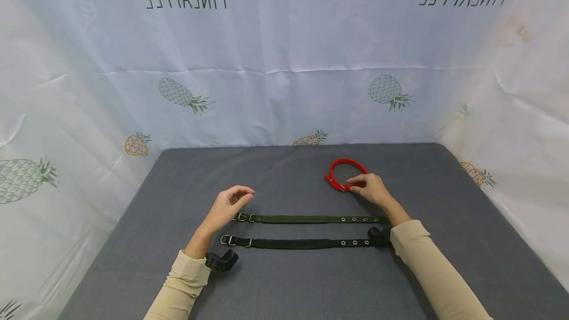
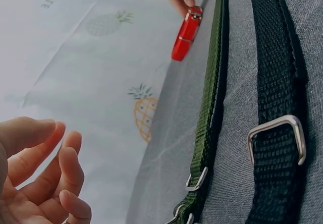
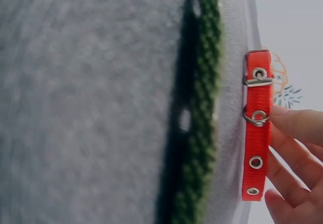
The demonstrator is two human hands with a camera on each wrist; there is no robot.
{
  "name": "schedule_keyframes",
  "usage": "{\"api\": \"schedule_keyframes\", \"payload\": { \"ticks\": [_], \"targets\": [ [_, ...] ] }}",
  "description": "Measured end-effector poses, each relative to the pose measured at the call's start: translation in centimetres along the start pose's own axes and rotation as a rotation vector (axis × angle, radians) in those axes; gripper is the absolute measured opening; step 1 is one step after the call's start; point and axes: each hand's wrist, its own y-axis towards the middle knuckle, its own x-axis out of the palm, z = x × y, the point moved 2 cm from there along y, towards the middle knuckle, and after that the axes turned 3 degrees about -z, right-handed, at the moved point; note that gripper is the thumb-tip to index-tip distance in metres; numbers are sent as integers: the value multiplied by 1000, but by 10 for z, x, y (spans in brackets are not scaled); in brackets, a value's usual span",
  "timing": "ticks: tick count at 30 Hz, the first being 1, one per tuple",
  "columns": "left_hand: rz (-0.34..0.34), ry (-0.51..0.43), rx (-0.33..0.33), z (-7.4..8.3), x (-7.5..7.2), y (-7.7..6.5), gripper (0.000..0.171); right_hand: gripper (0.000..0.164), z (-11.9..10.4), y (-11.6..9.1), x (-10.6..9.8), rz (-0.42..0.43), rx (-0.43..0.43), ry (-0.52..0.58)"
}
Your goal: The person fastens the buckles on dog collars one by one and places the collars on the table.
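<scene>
A red collar (image 1: 332, 178), buckled into a ring, lies at the back right of the table in the head view. My right hand (image 1: 372, 189) pinches its near right side, close to the buckle. In the right wrist view the thumb meets the edge of the red strap (image 3: 256, 143), which shows metal eyelets and a D-ring. My left hand (image 1: 228, 207) hovers above the buckle end of a green collar (image 1: 293, 220), its fingers loosely bent and holding nothing. Nearer lies a black collar (image 1: 293, 244), stretched straight and parallel to the green one.
A grey cloth (image 1: 284, 285) covers the table. Pineapple-printed curtains (image 1: 275, 107) hang behind it and at both sides. Dark wrist cameras (image 1: 222, 260) sit on both wrists; the right one hides the eyelet end of the black collar.
</scene>
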Motion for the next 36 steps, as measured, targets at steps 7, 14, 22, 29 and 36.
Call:
{"api": "schedule_keyframes", "payload": {
  "ticks": [7, 14, 22, 29, 36],
  "targets": [
    [10, 37, -30, 0, -6, -1, 29, 24, -3, -12, -11, 42, 5, 10],
    [-2, 69, -62, -6, -13, -4, 30, 26, -2, -36, -24, 44, 8, 74],
    [13, 107, -91, -22, -20, -8, 28, 30, 12, -61, -33, -33, 27, 112],
    [-34, 166, -92, -26, -24, -11, 27, 31, 24, -79, -37, -61, 2, 137],
    [-106, 246, -84, -30, -24, -13, 29, 31, 37, -93, -39, -65, 38, 150]
  ]
}}
